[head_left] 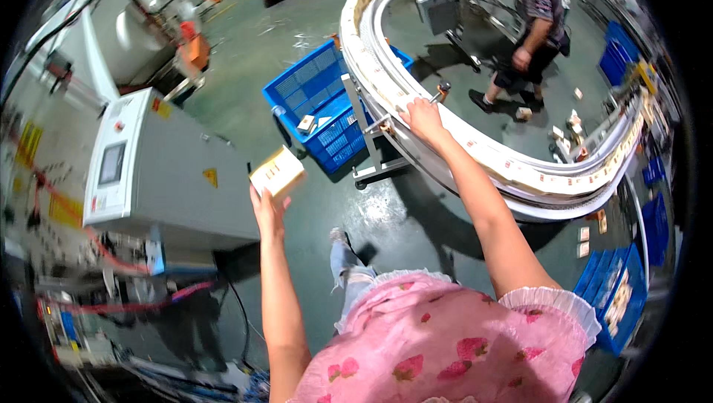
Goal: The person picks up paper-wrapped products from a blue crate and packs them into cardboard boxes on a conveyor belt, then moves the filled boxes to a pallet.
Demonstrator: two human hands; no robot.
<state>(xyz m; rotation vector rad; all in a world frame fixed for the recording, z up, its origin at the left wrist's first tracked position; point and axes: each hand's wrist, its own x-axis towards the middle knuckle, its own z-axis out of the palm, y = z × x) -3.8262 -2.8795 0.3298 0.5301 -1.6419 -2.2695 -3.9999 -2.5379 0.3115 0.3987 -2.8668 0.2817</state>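
Note:
Out to the left, my left hand [267, 208] is closed around a cream-coloured, block-shaped package [279, 173] with dark print, gripping it by its lower side. My right hand [424, 119] reaches forward onto the curved white conveyor [483, 149], its fingers curled over the track. Whatever lies under those fingers is too small to make out. Beneath the near bend of the conveyor a blue plastic crate [304, 76] stands on the floor, with a few pale packages [306, 124] inside.
Left of me stands a grey machine cabinet [186, 161] with a small screen. Another person [538, 24] is inside the conveyor's curve, near loose packages [573, 122] on the floor. A blue crate [631, 269] of packages sits at right; the conveyor leg [380, 173] reaches the floor.

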